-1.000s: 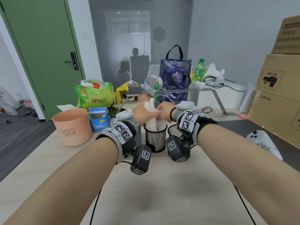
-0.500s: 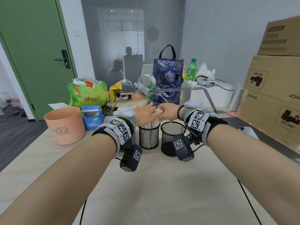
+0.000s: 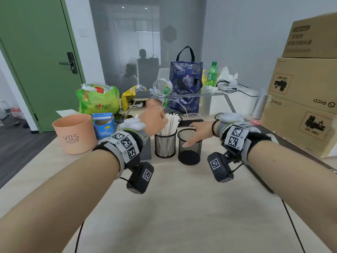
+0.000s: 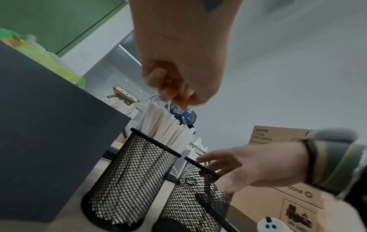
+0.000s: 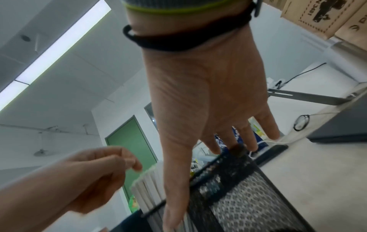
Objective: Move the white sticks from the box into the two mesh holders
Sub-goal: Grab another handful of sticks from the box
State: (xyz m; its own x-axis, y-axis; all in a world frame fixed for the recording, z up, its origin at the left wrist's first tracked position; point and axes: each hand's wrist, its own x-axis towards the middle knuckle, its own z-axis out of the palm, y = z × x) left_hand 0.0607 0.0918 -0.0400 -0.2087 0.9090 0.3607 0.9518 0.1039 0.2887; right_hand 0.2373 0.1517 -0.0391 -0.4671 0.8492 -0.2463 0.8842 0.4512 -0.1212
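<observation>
Two black mesh holders stand side by side mid-table. The left holder (image 3: 165,147) (image 4: 127,180) is packed with upright white sticks (image 3: 170,123) (image 4: 164,125) (image 5: 151,186). The right holder (image 3: 189,152) (image 4: 190,204) (image 5: 248,196) holds no sticks. My left hand (image 3: 155,118) (image 4: 178,87) hovers just above the stick tops, fingertips curled and pinched together, with nothing plainly visible between them. My right hand (image 3: 197,131) (image 5: 208,94) lies open over the right holder's rim, thumb down its front. The dark grey box (image 3: 146,148) (image 4: 49,125) stands left of the holders, its inside hidden.
A peach cup (image 3: 74,134) and a small blue carton (image 3: 103,125) stand left of the box. Bags, a phone and a tape roll crowd the table's back. Stacked cardboard boxes (image 3: 300,106) wall the right side. A small black ring (image 3: 218,114) lies behind the right holder.
Both hands held the stick bundle over the left holder a second ago. The sticks now stand in it, the right hand has moved right and opened, and the left hand has come off them.
</observation>
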